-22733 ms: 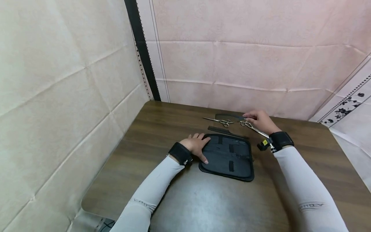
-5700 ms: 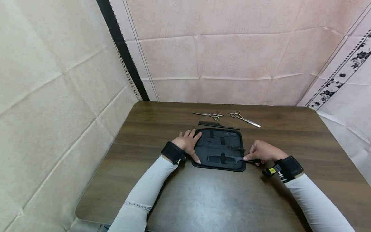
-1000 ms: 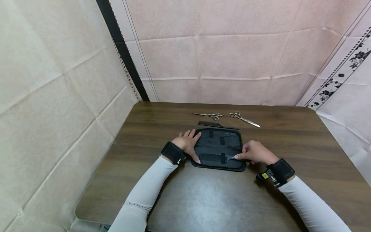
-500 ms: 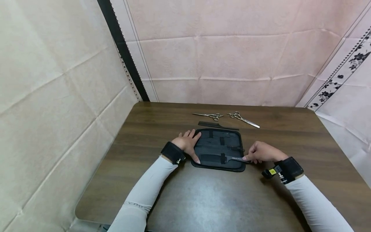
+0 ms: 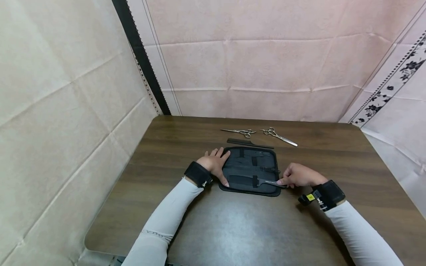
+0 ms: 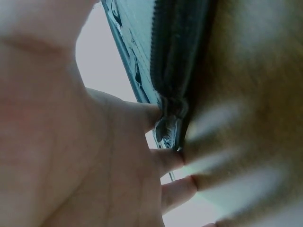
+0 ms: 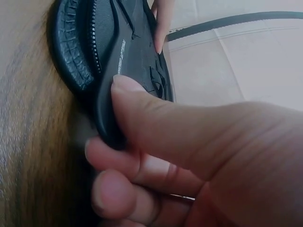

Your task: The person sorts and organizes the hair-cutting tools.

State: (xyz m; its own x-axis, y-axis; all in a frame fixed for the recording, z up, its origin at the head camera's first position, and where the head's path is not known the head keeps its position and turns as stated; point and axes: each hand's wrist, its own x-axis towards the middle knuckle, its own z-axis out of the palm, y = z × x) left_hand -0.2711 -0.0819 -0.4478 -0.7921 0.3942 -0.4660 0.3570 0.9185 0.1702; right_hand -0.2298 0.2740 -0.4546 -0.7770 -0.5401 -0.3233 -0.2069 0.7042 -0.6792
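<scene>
A black zip case [image 5: 237,168] lies spread flat on the table, its inside up, with several elastic loops. My left hand [image 5: 213,165] rests on its left edge with fingers spread; in the left wrist view the zip [image 6: 173,113] runs beside the fingers. A black handled comb [image 5: 241,180] lies along the near side of the case, passing under an elastic loop [image 5: 255,181]. My right hand [image 5: 301,175] pinches the end of the comb's handle between thumb and fingers at the case's right edge. Pale lettering shows on the handle [image 7: 110,101] in the right wrist view.
Just behind the case lies a second black comb [image 5: 249,143]. Farther back are silver scissors [image 5: 237,131] and another silver pair with a broader blade [image 5: 283,139]. Cloth-covered walls [image 5: 249,74] stand behind and left of the wooden table [image 5: 173,140].
The right hand brought a comb from the back of the table to the case. Since 5.7 s ago it has slid farther left through the loop. The left hand stays put.
</scene>
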